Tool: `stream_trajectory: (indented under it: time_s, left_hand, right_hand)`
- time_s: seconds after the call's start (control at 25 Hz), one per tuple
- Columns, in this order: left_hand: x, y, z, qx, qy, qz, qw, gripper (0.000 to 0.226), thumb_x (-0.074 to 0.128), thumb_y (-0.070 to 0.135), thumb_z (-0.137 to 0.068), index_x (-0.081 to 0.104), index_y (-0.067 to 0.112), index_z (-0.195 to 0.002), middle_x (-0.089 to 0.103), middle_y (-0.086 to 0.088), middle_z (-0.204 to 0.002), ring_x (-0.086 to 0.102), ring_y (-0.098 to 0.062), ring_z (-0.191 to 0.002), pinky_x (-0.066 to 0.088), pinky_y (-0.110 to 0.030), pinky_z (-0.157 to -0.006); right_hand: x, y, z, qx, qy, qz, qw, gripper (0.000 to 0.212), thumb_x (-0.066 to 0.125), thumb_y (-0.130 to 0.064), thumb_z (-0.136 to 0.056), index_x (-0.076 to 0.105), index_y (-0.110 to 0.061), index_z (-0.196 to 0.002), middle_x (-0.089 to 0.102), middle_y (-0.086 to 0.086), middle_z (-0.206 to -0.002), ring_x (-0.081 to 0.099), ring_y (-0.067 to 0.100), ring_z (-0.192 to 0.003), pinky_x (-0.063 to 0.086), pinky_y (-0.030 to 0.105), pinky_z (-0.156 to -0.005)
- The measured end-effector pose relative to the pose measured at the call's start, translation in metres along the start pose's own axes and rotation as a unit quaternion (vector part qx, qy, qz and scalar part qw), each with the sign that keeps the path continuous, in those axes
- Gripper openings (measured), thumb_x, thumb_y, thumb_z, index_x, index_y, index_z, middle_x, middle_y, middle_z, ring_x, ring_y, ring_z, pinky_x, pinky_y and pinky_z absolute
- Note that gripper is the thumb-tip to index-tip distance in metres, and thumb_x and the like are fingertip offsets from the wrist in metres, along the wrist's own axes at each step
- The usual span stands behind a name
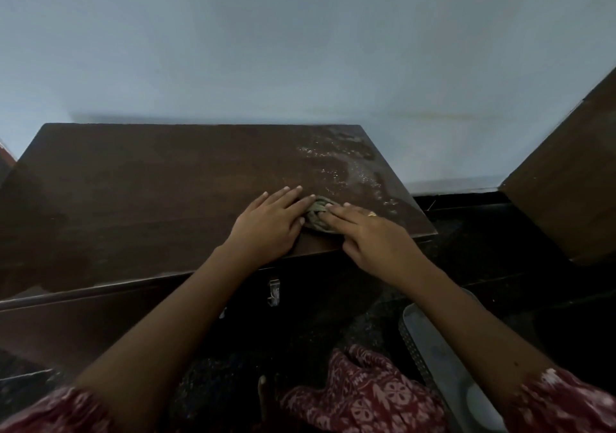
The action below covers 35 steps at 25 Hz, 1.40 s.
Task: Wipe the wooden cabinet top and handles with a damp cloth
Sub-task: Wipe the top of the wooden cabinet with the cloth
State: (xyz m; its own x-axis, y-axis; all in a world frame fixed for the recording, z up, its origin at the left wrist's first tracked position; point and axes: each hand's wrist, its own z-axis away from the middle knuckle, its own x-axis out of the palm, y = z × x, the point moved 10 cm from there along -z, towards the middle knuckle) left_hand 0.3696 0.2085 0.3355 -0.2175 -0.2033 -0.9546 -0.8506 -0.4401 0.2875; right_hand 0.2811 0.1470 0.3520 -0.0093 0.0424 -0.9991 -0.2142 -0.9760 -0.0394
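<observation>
Both sets of fingers lie flat and nearly straight, meeting over a small bunched cloth (319, 216), a greenish-grey wad pinned between them near the front right part of the cabinet top (160, 192). The left hand (270, 221) presses palm down just beside the wad, its fingertips touching the cloth's left side; the right hand (373, 236) lies over the cloth's right side, fingers spread only a little, a gold ring (372, 214) on one of them. Neither hand is curled around the cloth; they hold it down against the wood. Beyond the fingers, toward the back right corner, a pale wet or dusty smear (350, 162) glints on the dark surface. Below the front edge a small metal handle (274, 292) shows on the cabinet face. Patterned maroon sleeves (563, 399) cover the upper arms, and a pale blue wall (300, 49) rises behind
</observation>
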Motion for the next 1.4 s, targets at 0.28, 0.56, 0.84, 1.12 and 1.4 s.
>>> stream_trajectory:
  time_s: [0.28, 0.56, 0.84, 1.12, 1.4]
  left_hand:
    - [-0.003, -0.012, -0.025, -0.029, 0.021, 0.012, 0.999, 0.052, 0.027, 0.036, -0.100, 0.015, 0.028, -0.150, 0.012, 0.008, -0.161, 0.010, -0.011, -0.149, 0.008, -0.035, -0.120]
    - [0.002, -0.019, -0.022, -0.039, -0.001, 0.021, 0.999, 0.053, 0.017, 0.044, -0.099, 0.017, 0.027, -0.150, 0.014, 0.011, -0.160, 0.008, -0.007, -0.148, 0.005, -0.034, -0.121]
    - [0.024, 0.055, -0.044, 0.040, 0.002, -0.034, 0.999, 0.053, 0.020, 0.037, -0.100, 0.010, 0.026, -0.151, 0.014, 0.009, -0.160, 0.010, -0.011, -0.149, 0.008, -0.036, -0.121]
    - [0.045, 0.095, -0.125, 0.086, -0.067, -0.090, 0.990, 0.054, 0.019, 0.033, -0.102, 0.002, 0.020, -0.152, 0.005, 0.004, -0.162, 0.002, -0.015, -0.150, 0.003, -0.043, -0.120]
    - [0.031, 0.055, -0.159, 0.045, -0.050, -0.149, 0.987, 0.051, 0.014, 0.032, -0.101, 0.008, 0.023, -0.151, 0.013, 0.007, -0.161, 0.005, -0.015, -0.150, -0.010, -0.051, -0.117]
  right_hand:
    - [0.004, 0.021, -0.047, 0.078, 0.065, -0.073, 0.992, 0.051, 0.040, -0.017, -0.094, 0.032, -0.014, -0.144, 0.031, 0.006, -0.154, 0.023, 0.022, -0.144, 0.025, 0.034, -0.115]
    - [0.013, -0.009, -0.051, -0.035, 0.056, -0.030, 0.997, 0.054, 0.035, -0.020, -0.097, 0.019, -0.012, -0.148, 0.018, 0.007, -0.159, 0.017, 0.019, -0.146, 0.015, 0.029, -0.119]
    - [0.007, 0.068, -0.005, 0.024, 0.075, -0.015, 0.997, 0.052, 0.039, -0.020, -0.094, 0.030, -0.021, -0.145, 0.031, -0.001, -0.155, 0.028, 0.016, -0.143, 0.031, 0.035, -0.115]
    - [0.008, 0.141, -0.022, 0.132, 0.074, -0.064, 0.986, 0.052, 0.039, -0.014, -0.095, 0.028, -0.018, -0.146, 0.027, 0.002, -0.156, 0.025, 0.018, -0.144, 0.026, 0.033, -0.115]
    - [0.003, 0.139, -0.078, 0.142, 0.073, -0.080, 0.984, 0.051, 0.038, -0.015, -0.096, 0.028, -0.016, -0.146, 0.026, 0.003, -0.157, 0.022, 0.015, -0.145, 0.025, 0.030, -0.113]
